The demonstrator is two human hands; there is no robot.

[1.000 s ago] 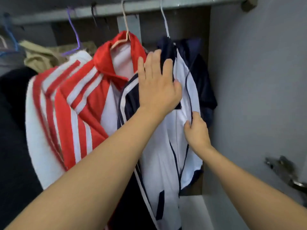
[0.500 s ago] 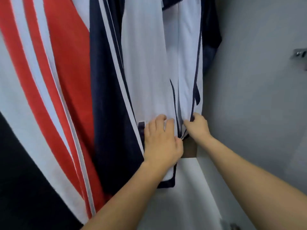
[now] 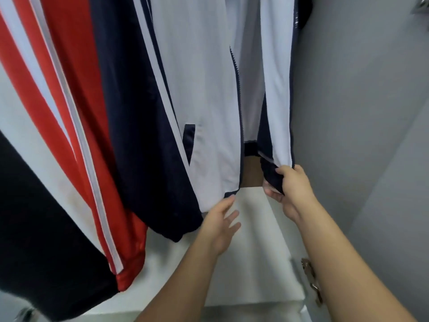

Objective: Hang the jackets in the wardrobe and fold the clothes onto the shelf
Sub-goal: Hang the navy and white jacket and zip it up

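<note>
A white and navy jacket [image 3: 199, 96] hangs inside the wardrobe with its front unzipped and spread apart. My right hand [image 3: 289, 187] grips the navy bottom hem of the jacket's right front panel. My left hand [image 3: 220, 220] is just below the left front panel's lower corner, fingers straight and spread, fingertips at the hem. To the left hangs a red jacket [image 3: 69, 94] with white stripes. The hangers and rail are out of view.
A dark garment [image 3: 34, 224] hangs at the far left. Below the jackets lies the wardrobe's white floor panel [image 3: 250, 263]. The grey side wall [image 3: 359, 112] stands on the right, with a metal door hinge [image 3: 312, 280] low down.
Both hands slid down the jacket from chest height to the hem. The front panels have been pulled apart; my right hand now grips the right hem and my left hand has come off the cloth.
</note>
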